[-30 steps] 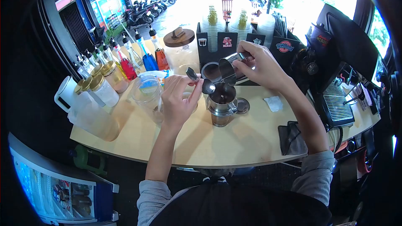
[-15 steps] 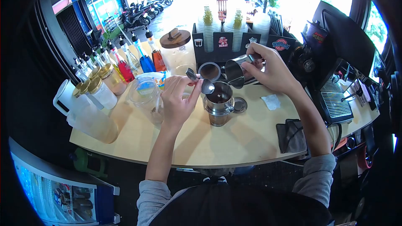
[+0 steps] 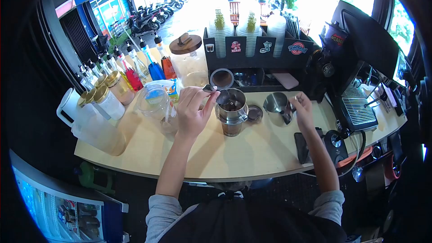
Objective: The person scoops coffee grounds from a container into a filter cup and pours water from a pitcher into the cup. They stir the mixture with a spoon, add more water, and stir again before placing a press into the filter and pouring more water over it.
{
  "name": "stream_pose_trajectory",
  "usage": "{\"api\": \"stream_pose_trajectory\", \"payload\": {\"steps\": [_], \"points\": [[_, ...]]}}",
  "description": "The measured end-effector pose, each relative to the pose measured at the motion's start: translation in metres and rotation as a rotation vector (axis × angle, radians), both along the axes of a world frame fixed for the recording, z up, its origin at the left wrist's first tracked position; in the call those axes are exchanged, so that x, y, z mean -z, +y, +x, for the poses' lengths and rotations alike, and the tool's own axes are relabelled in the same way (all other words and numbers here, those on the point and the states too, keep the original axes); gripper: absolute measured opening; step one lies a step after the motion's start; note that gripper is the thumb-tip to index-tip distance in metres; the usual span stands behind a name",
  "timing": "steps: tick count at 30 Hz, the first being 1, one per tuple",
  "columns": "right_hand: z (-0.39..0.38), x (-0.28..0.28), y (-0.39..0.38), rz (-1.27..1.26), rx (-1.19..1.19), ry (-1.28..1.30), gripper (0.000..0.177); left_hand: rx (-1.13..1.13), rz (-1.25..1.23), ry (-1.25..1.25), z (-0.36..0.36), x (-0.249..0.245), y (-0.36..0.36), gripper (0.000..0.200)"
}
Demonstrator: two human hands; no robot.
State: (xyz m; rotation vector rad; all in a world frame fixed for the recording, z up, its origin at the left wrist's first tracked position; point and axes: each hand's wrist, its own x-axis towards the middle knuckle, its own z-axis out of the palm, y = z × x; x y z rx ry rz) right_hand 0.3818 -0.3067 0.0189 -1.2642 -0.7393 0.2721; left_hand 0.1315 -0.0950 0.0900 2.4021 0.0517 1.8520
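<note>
Pinched in my left hand (image 3: 194,110) is a small metal spoon (image 3: 223,98), its bowl dipping inside the rim of a metal drip coffee filter (image 3: 232,115). Dark liquid or grounds show within the filter, which sits on a glass (image 3: 231,129) with brown contents. My right hand (image 3: 302,108) grips the handle of a stainless steel pitcher (image 3: 275,102) low over the table, right of the filter. Between them lies a round metal lid (image 3: 255,113). A clear jar (image 3: 155,103) stands just left of my left hand.
Syrup bottles (image 3: 155,65), gold-lidded jars (image 3: 110,101) and a plastic jug (image 3: 96,130) line the left side. Behind stand a wood-lidded canister (image 3: 188,63) and a black cup organizer (image 3: 256,47). To the right are an espresso machine (image 3: 357,103) and a dark cloth (image 3: 302,146).
My right hand has brought the pitcher down and to the right, from tilted beside the filter to low over the table. The spoon has moved down into the filter.
</note>
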Motion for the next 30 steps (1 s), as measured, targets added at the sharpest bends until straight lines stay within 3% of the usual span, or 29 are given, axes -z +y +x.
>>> {"api": "stream_pose_trajectory", "payload": {"steps": [6, 11, 15, 17, 19, 21, 24, 26, 28, 29, 30], "points": [[0.014, 0.066, -0.004, 0.05, -0.004, 0.173, 0.012, 0.024, -0.001, 0.003, 0.005, 0.005, -0.006, 0.014], [-0.001, 0.074, -0.007, 0.15, -0.04, 0.298, 0.012, 0.048, 0.0, -0.001, 0.008, 0.006, -0.007, 0.016], [0.024, 0.098, -0.015, 0.055, -0.039, 0.219, 0.007, 0.061, 0.01, 0.007, 0.009, 0.002, -0.009, 0.014], [0.016, 0.067, -0.016, -0.238, 0.219, -0.152, 0.007, 0.067, 0.012, 0.006, 0.011, 0.0, -0.011, 0.014], [0.0, 0.016, -0.013, -0.272, 0.276, -0.561, 0.025, 0.08, 0.036, 0.029, 0.013, -0.002, -0.013, 0.015], [-0.044, -0.049, -0.003, -0.12, 0.065, -0.632, 0.035, 0.093, 0.07, 0.064, 0.017, -0.004, -0.015, 0.016], [-0.098, -0.105, 0.017, -0.048, -0.148, -0.767, 0.035, 0.123, 0.132, 0.146, 0.023, -0.003, -0.022, 0.017], [-0.112, -0.114, 0.033, -0.021, -0.223, -0.768, 0.032, 0.135, 0.163, 0.186, 0.022, -0.002, -0.022, 0.018], [-0.11, -0.109, 0.05, 0.074, -0.299, -1.034, 0.024, 0.13, 0.156, 0.228, 0.019, 0.004, -0.019, 0.026], [-0.111, -0.11, 0.049, 0.077, -0.303, -1.037, 0.024, 0.124, 0.157, 0.226, 0.015, 0.005, -0.018, 0.026], [-0.11, -0.111, 0.046, -0.014, -0.259, -1.067, 0.02, 0.145, -0.016, 0.233, 0.01, 0.007, -0.018, 0.035]]}}
